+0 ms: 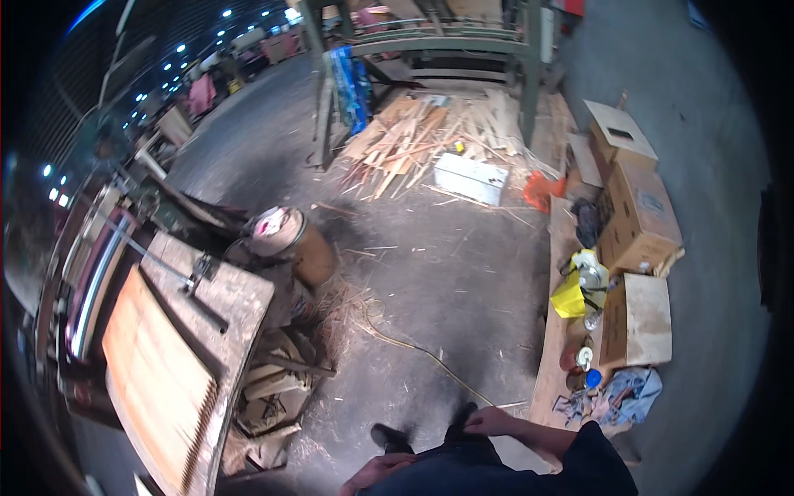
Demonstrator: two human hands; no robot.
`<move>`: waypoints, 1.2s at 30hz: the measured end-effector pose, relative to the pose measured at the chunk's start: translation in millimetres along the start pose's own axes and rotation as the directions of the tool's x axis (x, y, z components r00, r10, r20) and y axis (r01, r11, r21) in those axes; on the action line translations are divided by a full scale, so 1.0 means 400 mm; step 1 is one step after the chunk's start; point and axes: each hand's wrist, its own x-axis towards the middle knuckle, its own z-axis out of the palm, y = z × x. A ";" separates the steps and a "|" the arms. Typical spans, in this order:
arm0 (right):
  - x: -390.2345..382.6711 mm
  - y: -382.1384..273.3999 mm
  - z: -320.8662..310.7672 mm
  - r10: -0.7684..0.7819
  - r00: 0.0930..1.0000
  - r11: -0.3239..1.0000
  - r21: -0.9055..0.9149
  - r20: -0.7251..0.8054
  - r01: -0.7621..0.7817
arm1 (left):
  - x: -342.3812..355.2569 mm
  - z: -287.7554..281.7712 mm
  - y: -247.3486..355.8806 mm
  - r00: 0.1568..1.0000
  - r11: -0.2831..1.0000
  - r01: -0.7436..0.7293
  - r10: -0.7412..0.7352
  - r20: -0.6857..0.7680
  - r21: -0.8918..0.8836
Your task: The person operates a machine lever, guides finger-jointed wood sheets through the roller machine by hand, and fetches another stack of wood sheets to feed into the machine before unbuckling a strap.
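Note:
My left hand [376,472] is low in front of my body, resting against my dark clothing; its fingers are too blurred to read. Beside my right thigh hangs my right hand [490,422], its fingers loosely curled and nothing showing in them. Both hands are apart from the workpieces. To my left, an orange-brown wooden panel [157,376] with a toothed edge lies on a worn machine table [244,285]. A black bar-shaped fitting [203,302] sits on that table beyond the panel.
A brown drum [314,252] stands past the table. A yellow cable [430,355] crosses the floor near my shoes. Ahead, wood offcuts [405,136] and a white box [471,178] lie under a green frame [438,45]. Cardboard boxes [637,219] and a yellow bag [568,298] line the right.

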 end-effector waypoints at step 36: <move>0.053 -0.635 0.354 -0.305 0.881 0.819 -0.373 0.361 0.437 | -0.365 -0.116 -0.278 0.918 0.944 -0.196 0.271 -0.289 0.265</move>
